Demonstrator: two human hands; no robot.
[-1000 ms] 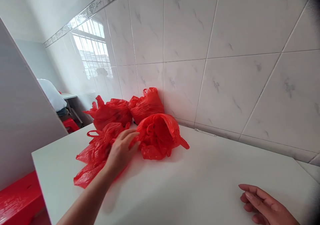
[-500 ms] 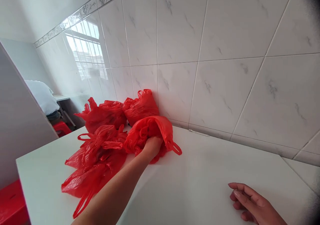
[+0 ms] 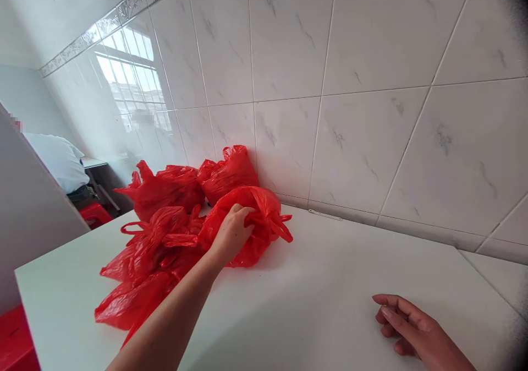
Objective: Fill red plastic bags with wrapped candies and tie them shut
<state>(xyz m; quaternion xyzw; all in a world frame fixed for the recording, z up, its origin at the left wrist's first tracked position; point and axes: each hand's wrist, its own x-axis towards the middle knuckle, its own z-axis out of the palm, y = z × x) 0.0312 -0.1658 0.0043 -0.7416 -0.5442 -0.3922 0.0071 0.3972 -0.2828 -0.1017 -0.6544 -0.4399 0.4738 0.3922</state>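
Note:
My left hand (image 3: 234, 229) is at the mouth of an open red plastic bag (image 3: 247, 252), its fingers bent and closed on crumpled red plastic inside the opening. The fingertips are partly hidden. One handle loop of this bag sticks out to the right. At the lower right, my right hand (image 3: 404, 324) hovers over or rests on the white table (image 3: 313, 299). Its fingers are loosely curled and apart, with nothing in them. Beside my left forearm lie more red plastic bags (image 3: 140, 247), filled with contents I cannot make out.
Two full red bags, one at the left (image 3: 169, 192) and one in the corner (image 3: 231, 173), stand against the tiled wall (image 3: 289, 151). A red stool (image 3: 16, 338) is below the table's left edge. A person in a white top (image 3: 53, 159) is farther back, partly behind a partition (image 3: 33, 195).
My left hand has come up out of the bag, so its back and bent fingers now show. The bag's mouth has shifted shape. My right hand stays almost still. The view has turned slightly.

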